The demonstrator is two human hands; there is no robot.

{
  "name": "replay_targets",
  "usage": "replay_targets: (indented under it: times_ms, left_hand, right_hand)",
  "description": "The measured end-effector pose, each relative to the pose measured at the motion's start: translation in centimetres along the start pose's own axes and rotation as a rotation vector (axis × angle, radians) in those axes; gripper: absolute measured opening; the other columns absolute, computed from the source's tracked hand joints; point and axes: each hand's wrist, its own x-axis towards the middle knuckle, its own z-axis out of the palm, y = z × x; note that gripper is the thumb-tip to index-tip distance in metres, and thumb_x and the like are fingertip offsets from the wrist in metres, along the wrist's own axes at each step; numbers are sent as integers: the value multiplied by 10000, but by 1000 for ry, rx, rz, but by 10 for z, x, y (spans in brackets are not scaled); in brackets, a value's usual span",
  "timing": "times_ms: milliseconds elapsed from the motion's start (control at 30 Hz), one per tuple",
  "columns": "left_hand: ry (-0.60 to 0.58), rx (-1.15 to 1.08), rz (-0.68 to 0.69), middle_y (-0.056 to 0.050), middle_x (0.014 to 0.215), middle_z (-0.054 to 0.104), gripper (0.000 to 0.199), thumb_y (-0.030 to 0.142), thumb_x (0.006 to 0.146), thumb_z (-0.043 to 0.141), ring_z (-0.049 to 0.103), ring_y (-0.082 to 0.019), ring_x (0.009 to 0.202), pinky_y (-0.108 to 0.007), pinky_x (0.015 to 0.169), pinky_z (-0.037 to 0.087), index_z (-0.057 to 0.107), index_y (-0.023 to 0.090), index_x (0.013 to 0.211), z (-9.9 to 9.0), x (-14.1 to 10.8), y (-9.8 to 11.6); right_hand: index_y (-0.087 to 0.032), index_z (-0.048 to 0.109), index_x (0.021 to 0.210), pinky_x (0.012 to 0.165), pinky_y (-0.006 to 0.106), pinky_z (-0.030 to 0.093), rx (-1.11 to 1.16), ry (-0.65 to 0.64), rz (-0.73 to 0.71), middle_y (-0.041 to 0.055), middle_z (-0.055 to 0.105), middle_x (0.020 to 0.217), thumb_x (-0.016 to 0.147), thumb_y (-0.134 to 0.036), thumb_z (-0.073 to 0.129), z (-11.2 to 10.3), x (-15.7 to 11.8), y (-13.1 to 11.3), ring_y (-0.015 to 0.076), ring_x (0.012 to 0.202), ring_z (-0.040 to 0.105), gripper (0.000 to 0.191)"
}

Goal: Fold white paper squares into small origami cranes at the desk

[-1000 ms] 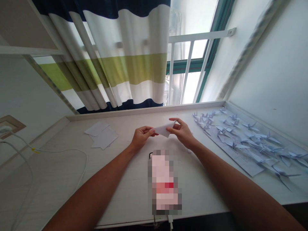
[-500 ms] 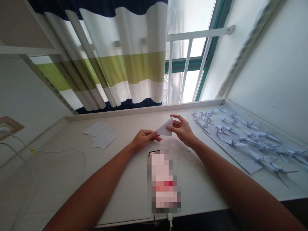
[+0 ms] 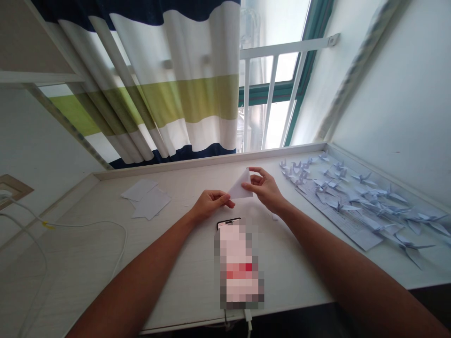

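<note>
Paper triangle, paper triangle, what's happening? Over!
Left hand pinching left corner of paper triangle. Right hand gripping its right side. Phone on table, not between hands.

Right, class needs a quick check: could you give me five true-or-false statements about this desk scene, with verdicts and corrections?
1. The left hand and right hand hold the same white paper. True.
2. The paper cranes are at the left of the desk. False: they are at the right.
3. Loose sheets lie on the desk, left of both hands. True.
4. The phone is in the right hand. False: it lies on the desk.
5. The curtain is one plain colour. False: it has navy, white and green bands.
</note>
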Motion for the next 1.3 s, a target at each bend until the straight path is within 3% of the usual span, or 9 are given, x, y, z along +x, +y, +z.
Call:
replay_targets:
  times_ms: [100, 400, 500, 667, 800, 967, 1300]
  left_hand:
    - [61, -68, -27, -143, 860, 790, 467, 563, 810, 732, 740, -242, 780, -363, 792, 545, 753, 104, 893, 2, 2, -4]
    - [-87, -38, -54, -155, 934, 793, 493, 578, 898, 622, 715, -236, 929, -369, 936, 489, 752, 102, 912, -4, 3, -7]
    - [-81, -12, -44, -148, 992, 790, 480, 570, 886, 641, 711, -231, 929, -345, 893, 501, 766, 112, 960, -1, 3, -5]
    - [-42, -58, -55, -153, 996, 788, 494, 576, 853, 683, 734, -245, 889, -343, 822, 530, 757, 114, 1013, 6, 1, -1]
    - [-80, -160, -61, -174, 1018, 781, 521, 582, 843, 696, 749, -276, 928, -389, 871, 540, 735, 100, 1039, 6, 0, -1]
    - [-122, -160, -59, -178, 956, 786, 528, 579, 849, 694, 757, -270, 892, -359, 814, 539, 740, 93, 1051, 11, 0, 1]
    - [-179, -219, -86, -189, 997, 780, 523, 558, 815, 742, 753, -273, 927, -388, 879, 551, 746, 86, 1040, 12, -1, 0]
  right_hand:
    - [-210, 577, 1198, 774, 366, 532, -7, 23, -4, 14, 716, 864, 688, -283, 865, -1, 1, 1, 197, 833, 680, 591]
    - [-207, 604, 1176, 780, 373, 523, 26, 33, 7, 13, 712, 862, 663, -275, 872, 1, 1, -2, 191, 810, 672, 583]
    - [-209, 603, 1173, 771, 373, 524, 27, 24, 6, 16, 712, 862, 672, -281, 864, 4, 0, -2, 191, 802, 673, 570]
    - [-215, 598, 1188, 732, 359, 529, 1, -24, 1, 4, 704, 840, 682, -283, 858, 10, -4, -2, 187, 775, 671, 572]
    - [-209, 605, 1173, 761, 370, 547, -8, -70, 13, 21, 729, 874, 681, -281, 860, 14, -7, -5, 198, 806, 690, 558]
    - [-178, 626, 1151, 768, 373, 576, -37, -167, 70, 75, 766, 946, 712, -314, 848, 20, -13, -8, 213, 806, 724, 510]
    - [-183, 646, 1147, 711, 369, 594, -42, -64, 112, 71, 778, 887, 656, -346, 894, 23, -13, -4, 232, 776, 738, 574]
